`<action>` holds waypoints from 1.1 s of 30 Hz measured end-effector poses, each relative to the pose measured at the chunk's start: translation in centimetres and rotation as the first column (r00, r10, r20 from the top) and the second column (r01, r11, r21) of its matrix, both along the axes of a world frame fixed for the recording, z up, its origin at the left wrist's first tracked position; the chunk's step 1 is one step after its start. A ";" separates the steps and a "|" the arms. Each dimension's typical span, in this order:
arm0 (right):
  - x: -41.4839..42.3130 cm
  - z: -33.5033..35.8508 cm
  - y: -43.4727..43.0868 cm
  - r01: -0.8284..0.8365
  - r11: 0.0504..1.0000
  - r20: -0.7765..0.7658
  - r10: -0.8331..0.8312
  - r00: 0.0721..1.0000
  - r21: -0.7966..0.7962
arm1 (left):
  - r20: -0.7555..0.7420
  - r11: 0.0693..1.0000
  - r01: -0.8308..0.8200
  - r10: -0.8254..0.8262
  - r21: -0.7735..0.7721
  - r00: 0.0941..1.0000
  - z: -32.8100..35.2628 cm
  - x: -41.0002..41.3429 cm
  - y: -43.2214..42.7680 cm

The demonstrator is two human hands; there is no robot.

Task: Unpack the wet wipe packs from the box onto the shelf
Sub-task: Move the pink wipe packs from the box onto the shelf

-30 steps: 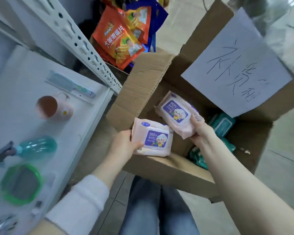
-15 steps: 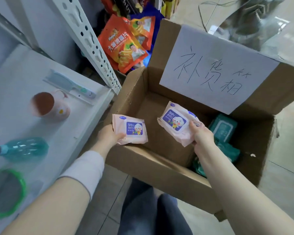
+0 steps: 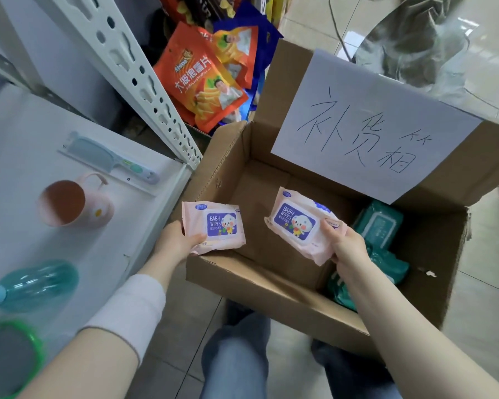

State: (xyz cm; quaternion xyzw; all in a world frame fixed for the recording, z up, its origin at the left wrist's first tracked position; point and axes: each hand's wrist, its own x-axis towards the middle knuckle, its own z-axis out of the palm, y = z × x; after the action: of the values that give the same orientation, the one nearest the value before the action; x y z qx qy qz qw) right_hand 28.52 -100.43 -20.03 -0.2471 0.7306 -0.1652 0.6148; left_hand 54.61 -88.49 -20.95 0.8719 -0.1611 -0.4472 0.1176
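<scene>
Since a second ago the left pack [image 3: 213,226] has travelled from over the middle of the box [image 3: 271,286] to its left wall, beside the right edge of the shelf [image 3: 133,217]; the left hand [image 3: 175,243] pinches its near-left corner. The right hand [image 3: 347,246] grips the second pink pack [image 3: 297,226] by its right end above the box floor. No wipes lie on the shelf yet; green packs [image 3: 380,223] remain in the box's right corner
</scene>
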 end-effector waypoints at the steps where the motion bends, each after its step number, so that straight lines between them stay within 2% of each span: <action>1: -0.1 -0.2 -0.2 -0.004 1.000 0.007 0.004 1.000 0.004 | -0.006 1.000 -0.010 0.010 -0.007 1.000 -0.1 0.1 0.0; 11: 0.2 -0.6 -1.6 -0.090 0.996 0.040 0.089 0.995 0.024 | 0.056 1.000 -0.011 0.011 -0.003 0.998 0.2 1.3 0.4; 17: -0.1 -1.2 -1.3 -0.076 0.997 0.096 0.072 0.993 0.034 | 0.122 1.000 -0.023 0.022 0.008 0.992 0.6 3.8 0.1; 24: -0.3 -1.3 -0.4 -0.046 0.998 0.094 0.041 0.995 0.046 | 0.123 1.000 -0.012 0.012 -0.004 0.992 0.8 3.0 0.6; 33: -0.4 -0.3 0.1 0.021 1.000 0.082 -0.022 0.996 0.007 | 0.036 0.997 -0.037 0.040 -0.068 0.999 2.0 1.2 0.7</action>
State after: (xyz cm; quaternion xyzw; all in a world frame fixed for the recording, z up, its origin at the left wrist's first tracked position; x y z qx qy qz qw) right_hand 28.09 -100.32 -20.31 -0.2302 0.7079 -0.1796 0.6432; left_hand 55.81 -87.81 -18.95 0.8786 -0.1615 -0.4228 0.1526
